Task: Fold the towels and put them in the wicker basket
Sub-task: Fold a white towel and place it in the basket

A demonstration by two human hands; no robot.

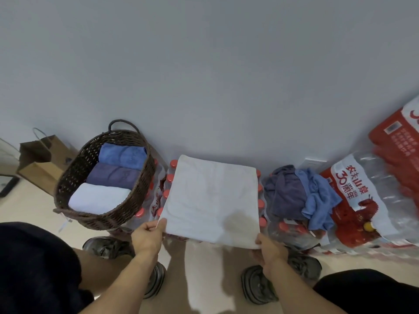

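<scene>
Towel (210,200), white, lies spread flat over packs of bottles (169,177), between the basket (68,182) and a heap of unfolded towels (301,196). The left hand (147,236) pinches its near left corner; the right hand (269,248) grips the near right corner, though its fingers seem partly hidden under the cloth. To fold well, both corners should rise together, travel level to the far edge, and meet it squarely before smoothing. Three folded towels already sit in the basket.

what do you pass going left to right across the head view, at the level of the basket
paper bag → wicker basket → white towel → pile of unfolded towels → packs of bottled water
</scene>
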